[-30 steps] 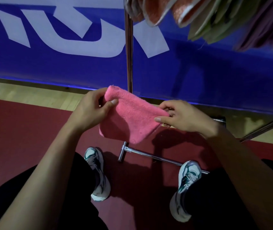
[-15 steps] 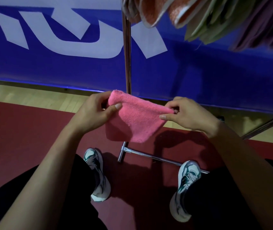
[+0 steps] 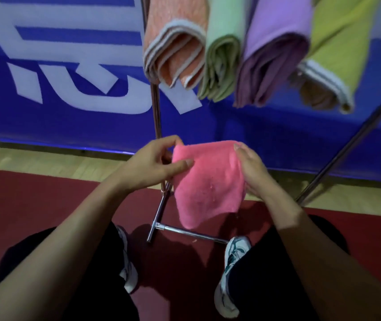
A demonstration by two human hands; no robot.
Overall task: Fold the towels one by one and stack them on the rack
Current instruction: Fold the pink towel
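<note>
Now we are holding the pink towel (image 3: pixel 208 181) at the centre of the frame, and it is hanging narrower and longer than it did half a second ago, when it was spread wide between our hands. Our left hand (image 3: pixel 152 165) is pinching the upper left corner between thumb and fingers, while our right hand (image 3: pixel 252 170) is gripping the right edge, with the thumb lying on the front of the cloth. Our view is also tilting upward, so the rack (image 3: pixel 157 107) is now showing four folded towels along the top of the frame: orange (image 3: pixel 175 49), green (image 3: pixel 222 59), purple (image 3: pixel 275 54) and yellow-green (image 3: pixel 337 52). We are judging that the pink towel is nearly folded and that we are turning toward hanging it beside the others, though it is not yet touching the rack.
</note>
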